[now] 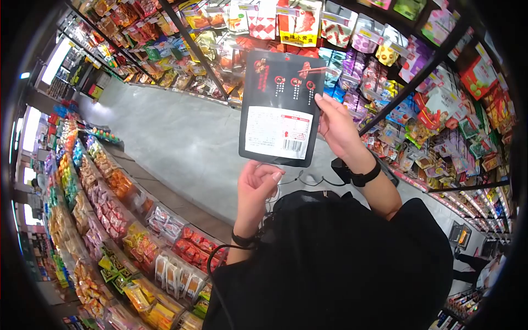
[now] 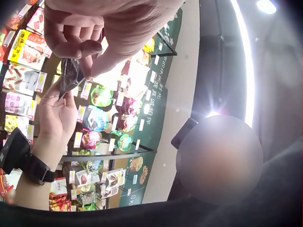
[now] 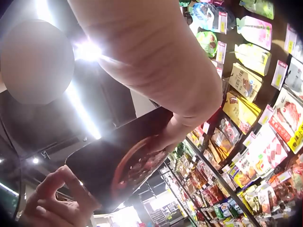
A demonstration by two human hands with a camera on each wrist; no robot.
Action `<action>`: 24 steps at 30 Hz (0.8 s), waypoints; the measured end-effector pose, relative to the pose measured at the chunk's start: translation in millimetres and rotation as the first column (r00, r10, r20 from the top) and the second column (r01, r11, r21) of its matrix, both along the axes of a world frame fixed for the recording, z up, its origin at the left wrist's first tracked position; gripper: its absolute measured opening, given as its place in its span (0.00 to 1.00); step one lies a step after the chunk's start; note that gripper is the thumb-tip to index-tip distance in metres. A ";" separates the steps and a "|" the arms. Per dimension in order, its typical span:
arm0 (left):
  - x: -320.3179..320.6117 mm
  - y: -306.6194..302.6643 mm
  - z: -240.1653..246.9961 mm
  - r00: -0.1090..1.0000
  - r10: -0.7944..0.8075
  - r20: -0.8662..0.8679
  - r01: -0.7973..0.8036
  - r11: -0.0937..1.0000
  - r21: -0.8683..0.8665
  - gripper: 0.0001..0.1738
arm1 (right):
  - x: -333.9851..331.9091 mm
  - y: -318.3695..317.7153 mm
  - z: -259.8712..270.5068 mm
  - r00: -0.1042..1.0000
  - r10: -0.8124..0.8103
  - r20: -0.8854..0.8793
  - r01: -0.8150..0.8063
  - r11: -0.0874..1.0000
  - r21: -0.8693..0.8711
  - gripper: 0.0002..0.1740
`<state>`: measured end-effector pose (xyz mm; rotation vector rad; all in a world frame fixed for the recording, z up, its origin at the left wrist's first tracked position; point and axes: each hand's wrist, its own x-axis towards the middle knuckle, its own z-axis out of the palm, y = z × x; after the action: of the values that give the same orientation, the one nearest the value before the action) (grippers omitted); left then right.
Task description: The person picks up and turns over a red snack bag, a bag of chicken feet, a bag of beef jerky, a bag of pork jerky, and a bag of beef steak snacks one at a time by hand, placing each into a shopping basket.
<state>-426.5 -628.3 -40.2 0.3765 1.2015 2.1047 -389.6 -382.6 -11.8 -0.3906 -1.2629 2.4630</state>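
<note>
A black snack pouch (image 1: 269, 99) is held up in front of the body, its back with a white label and barcode towards the head camera. My right hand (image 1: 340, 127) grips its right edge, thumb on the label side and fingers behind. At the bottom edge, my left hand (image 1: 256, 184) pinches the pouch near its lower left corner, the other fingers curled. The right wrist view shows the pouch's dark front (image 3: 106, 165) with a picture of food in a bowl. From the left wrist, the pouch (image 2: 71, 75) appears nearly edge-on between both hands.
Racks of hanging snack bags (image 1: 300, 22) stand ahead and to the right. A curved, tiered counter of packaged sweets (image 1: 110, 214) runs along the left. Grey floor (image 1: 165, 124) lies between them. A cable (image 1: 217, 253) hangs by the left arm; another person (image 1: 489, 272) is at the far right.
</note>
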 end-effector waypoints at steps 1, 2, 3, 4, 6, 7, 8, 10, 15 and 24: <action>-9.0 -2.1 -1.0 1.000 0.007 0.003 -0.007 1.000 0.010 0.23 | -13.6 -0.7 -2.1 1.000 0.018 0.012 -0.018 1.000 -0.007 0.17; -18.6 -3.5 -2.1 1.000 0.017 0.006 -0.017 1.000 0.017 0.23 | -28.2 -1.1 -4.4 0.999 0.038 0.023 -0.038 0.999 -0.016 0.17; -29.2 -3.4 -3.2 0.999 0.036 -0.007 -0.035 0.999 0.013 0.23 | -43.9 -0.9 -5.1 0.998 0.056 0.030 -0.055 0.998 -0.026 0.17; -39.8 -3.4 -4.4 0.998 0.055 -0.022 -0.054 0.998 0.007 0.23 | -59.5 -0.5 -8.6 0.997 0.068 0.024 -0.067 0.997 -0.037 0.17; -65.2 -4.5 -5.5 0.995 0.083 -0.045 -0.084 0.996 -0.025 0.23 | -94.8 2.3 -16.8 0.995 0.095 0.004 -0.095 0.993 -0.066 0.17; -79.9 -4.7 -5.2 0.994 0.094 -0.056 -0.097 0.994 -0.045 0.23 | -112.3 2.8 -16.3 0.993 0.115 -0.003 -0.115 0.992 -0.059 0.17; -96.1 -3.8 -4.8 0.992 0.107 -0.073 -0.111 0.992 -0.062 0.23 | -132.0 2.9 -21.2 0.992 0.129 -0.020 -0.130 0.988 -0.080 0.17; -130.8 -2.0 -7.6 0.982 0.141 -0.127 -0.156 0.981 -0.113 0.24 | -177.6 7.9 -30.3 0.985 0.159 -0.070 -0.165 0.982 -0.096 0.17; -224.9 3.2 9.6 0.869 0.209 -0.448 -0.339 0.911 -0.234 0.24 | -283.2 25.1 -26.4 0.963 0.237 -0.129 -0.260 0.945 -0.199 0.16; -360.1 -10.0 42.8 -0.367 -0.207 -0.907 -0.901 0.323 0.290 0.31 | -445.1 -2.2 5.0 0.929 0.328 -0.173 -0.367 0.882 -0.296 0.17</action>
<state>-786.5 -638.3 2.6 1.4080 3.7927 0.8889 -834.7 -384.8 -6.9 -0.0945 -0.9434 2.9644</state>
